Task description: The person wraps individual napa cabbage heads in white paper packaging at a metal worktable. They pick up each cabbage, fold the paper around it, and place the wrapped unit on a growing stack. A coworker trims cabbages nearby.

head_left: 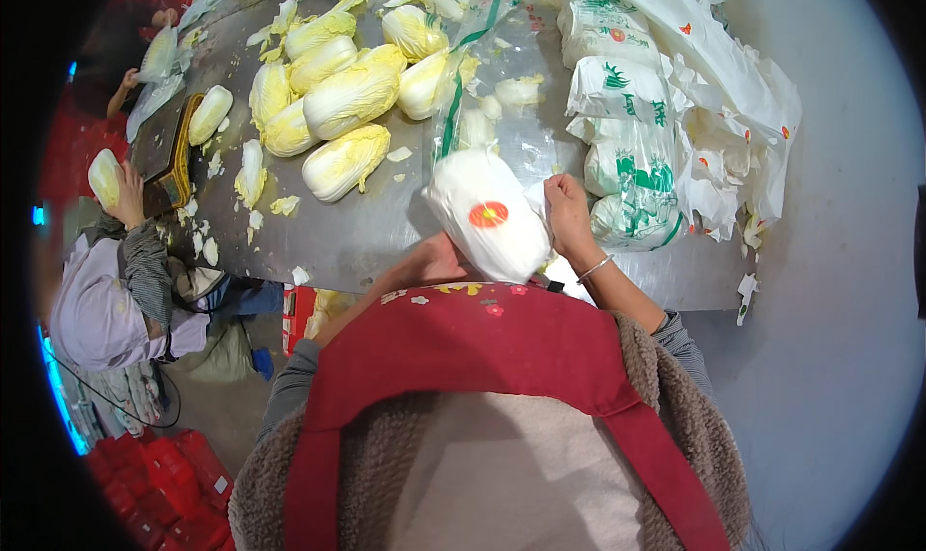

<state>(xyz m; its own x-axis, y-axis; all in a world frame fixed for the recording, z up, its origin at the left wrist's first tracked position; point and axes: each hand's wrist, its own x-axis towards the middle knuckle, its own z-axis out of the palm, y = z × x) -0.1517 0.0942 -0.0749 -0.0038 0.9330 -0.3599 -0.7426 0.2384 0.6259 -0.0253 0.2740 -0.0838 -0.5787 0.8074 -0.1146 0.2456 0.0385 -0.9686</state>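
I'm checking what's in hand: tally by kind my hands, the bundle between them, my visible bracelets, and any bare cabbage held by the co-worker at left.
Left hand and right hand: 2
White-wrapped bundle: 1
Bracelet: 1
Bare cabbage in the co-worker's hand: 1
Total: 5

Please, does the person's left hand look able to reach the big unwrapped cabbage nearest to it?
Probably yes: nothing tall seems to stand between the left hand and that cabbage. However, the hand is against a white bundle, so it may have to leave that first.
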